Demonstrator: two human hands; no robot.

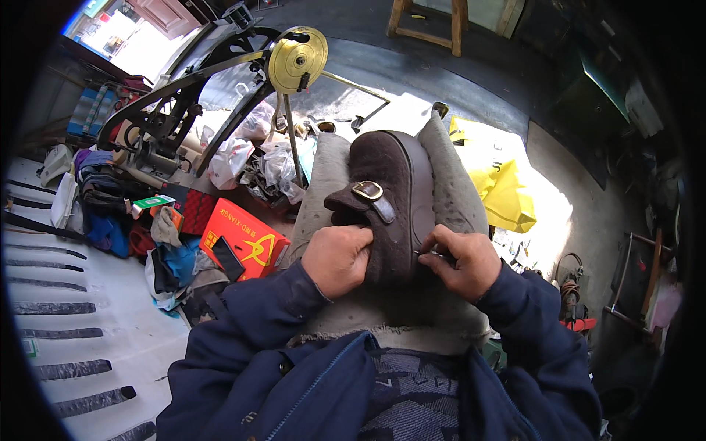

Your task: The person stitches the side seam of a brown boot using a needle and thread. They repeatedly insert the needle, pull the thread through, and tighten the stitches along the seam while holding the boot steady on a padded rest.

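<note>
A dark brown fuzzy shoe (379,162) with a buckled strap (373,197) lies across my lap, its toe pointing away from me and its thick sole (421,184) turned to the right. My left hand (337,259) is closed on the edge of the upper beside the opening; its fingertips are partly hidden inside. At the sole's near right edge my right hand (465,263) makes a pinch. A thin, shiny, needle-like piece (426,254) shows between those fingers and the shoe, too small to name surely. Under the shoe, a grey cloth (323,180) covers my legs.
On the left stand a red box (257,246) with a dark phone (227,259) leaning on it, and a heap of cloths. A black machine with a gold wheel (283,70) rises beyond. Right of my knee lies a yellow bag (507,191). A wooden stool (457,29) stands farther off.
</note>
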